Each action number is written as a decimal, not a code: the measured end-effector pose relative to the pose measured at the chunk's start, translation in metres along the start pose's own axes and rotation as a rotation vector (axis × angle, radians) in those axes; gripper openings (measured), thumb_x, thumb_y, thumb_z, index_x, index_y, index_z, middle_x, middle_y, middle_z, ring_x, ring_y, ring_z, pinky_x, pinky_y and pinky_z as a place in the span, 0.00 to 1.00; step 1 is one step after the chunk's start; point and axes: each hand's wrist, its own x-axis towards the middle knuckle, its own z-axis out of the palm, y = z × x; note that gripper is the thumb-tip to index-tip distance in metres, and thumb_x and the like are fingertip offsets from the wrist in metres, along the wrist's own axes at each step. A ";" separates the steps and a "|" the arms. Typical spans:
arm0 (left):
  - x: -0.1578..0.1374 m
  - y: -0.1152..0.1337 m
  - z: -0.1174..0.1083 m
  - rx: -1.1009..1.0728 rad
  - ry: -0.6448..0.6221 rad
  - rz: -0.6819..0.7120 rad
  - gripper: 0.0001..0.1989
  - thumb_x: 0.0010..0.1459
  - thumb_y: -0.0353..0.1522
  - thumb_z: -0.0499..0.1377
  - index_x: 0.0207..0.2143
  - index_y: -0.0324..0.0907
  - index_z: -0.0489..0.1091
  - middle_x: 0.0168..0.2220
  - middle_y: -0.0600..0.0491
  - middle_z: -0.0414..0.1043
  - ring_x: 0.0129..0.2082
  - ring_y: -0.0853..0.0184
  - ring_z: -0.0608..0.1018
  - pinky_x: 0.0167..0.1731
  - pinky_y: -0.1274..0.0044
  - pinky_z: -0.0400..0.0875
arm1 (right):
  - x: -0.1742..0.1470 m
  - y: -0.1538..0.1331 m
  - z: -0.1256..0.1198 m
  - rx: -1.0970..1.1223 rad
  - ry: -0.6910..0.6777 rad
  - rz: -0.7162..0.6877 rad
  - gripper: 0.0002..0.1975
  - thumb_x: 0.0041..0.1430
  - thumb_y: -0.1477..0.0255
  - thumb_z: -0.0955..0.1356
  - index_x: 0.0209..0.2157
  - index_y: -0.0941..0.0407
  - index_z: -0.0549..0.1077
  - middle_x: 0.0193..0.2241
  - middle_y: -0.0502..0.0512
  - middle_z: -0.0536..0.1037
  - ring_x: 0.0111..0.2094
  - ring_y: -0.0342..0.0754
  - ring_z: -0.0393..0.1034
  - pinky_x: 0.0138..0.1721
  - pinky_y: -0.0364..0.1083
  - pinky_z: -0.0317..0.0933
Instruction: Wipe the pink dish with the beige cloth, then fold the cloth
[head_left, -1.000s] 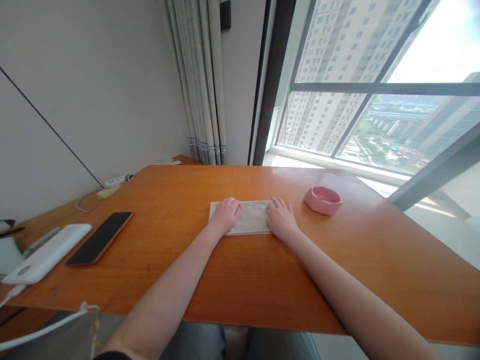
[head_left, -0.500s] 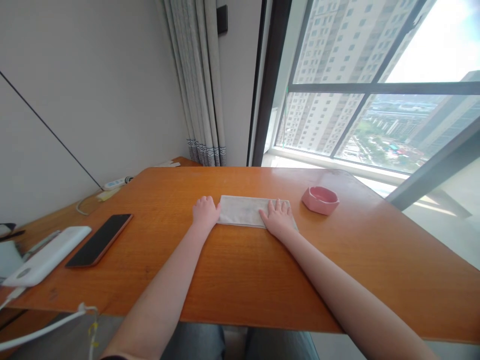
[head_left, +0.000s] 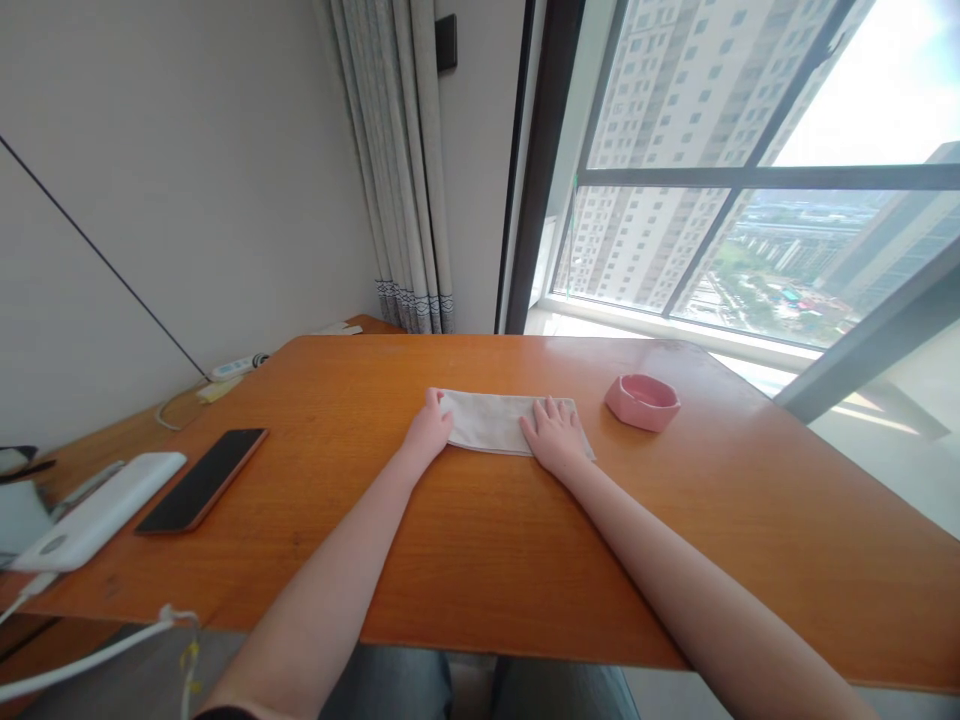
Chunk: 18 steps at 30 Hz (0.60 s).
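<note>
Gripping the left end of the cloth [head_left: 484, 422] on the table [head_left: 480, 570], the left hand [head_left: 429, 428] hides its corner; the right hand [head_left: 556, 437], spread flat, covers part rightward. Right of it, the pink bowl's [head_left: 634, 410] floor is indistinct.

One left hand [head_left: 429, 425] and one right hand [head_left: 556, 435] make two hands in all, along with two forearms [head_left: 337, 560] and two trouser legs [head_left: 390, 685]. Of cloths [head_left: 487, 422] there is one, and of pink bowls [head_left: 637, 412] one, both on a single counter [head_left: 480, 560]. To the left come one phone [head_left: 202, 480], one long white device [head_left: 105, 505] and one power strip [head_left: 236, 366]; the cables [head_left: 82, 663] there overlap too much for a sure count. Beyond the counter: one curtain [head_left: 390, 180], one black wall box [head_left: 446, 42] and one window [head_left: 660, 178] showing at least four panes [head_left: 847, 90], with at least two buildings [head_left: 675, 80] outside
</note>
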 end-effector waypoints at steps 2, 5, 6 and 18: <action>0.008 -0.015 -0.011 0.041 0.049 -0.052 0.17 0.60 0.29 0.49 0.52 0.40 0.54 0.45 0.42 0.73 0.41 0.59 0.77 0.39 0.72 0.68 | -0.001 0.000 0.000 0.034 -0.010 -0.128 0.30 0.65 0.59 0.52 0.63 0.60 0.54 0.64 0.62 0.52 0.65 0.57 0.43 0.63 0.56 0.38; 0.016 -0.033 -0.028 0.169 0.092 -0.159 0.21 0.60 0.30 0.49 0.56 0.39 0.52 0.44 0.40 0.73 0.43 0.56 0.77 0.40 0.70 0.68 | -0.003 -0.002 0.001 0.039 -0.057 -0.239 0.28 0.65 0.60 0.53 0.62 0.57 0.55 0.64 0.58 0.53 0.65 0.56 0.43 0.63 0.58 0.37; 0.017 -0.037 -0.031 0.205 0.093 -0.187 0.23 0.60 0.31 0.49 0.58 0.38 0.51 0.44 0.38 0.73 0.44 0.55 0.76 0.40 0.69 0.68 | -0.004 -0.003 0.002 0.030 -0.065 -0.237 0.28 0.65 0.59 0.53 0.62 0.56 0.56 0.65 0.57 0.52 0.65 0.57 0.42 0.63 0.59 0.37; 0.018 -0.042 -0.036 0.102 0.085 -0.200 0.32 0.51 0.29 0.56 0.59 0.39 0.53 0.51 0.36 0.69 0.47 0.51 0.74 0.41 0.66 0.68 | -0.005 0.001 -0.001 0.052 -0.082 -0.189 0.26 0.63 0.68 0.54 0.61 0.58 0.56 0.64 0.61 0.52 0.65 0.58 0.44 0.62 0.62 0.37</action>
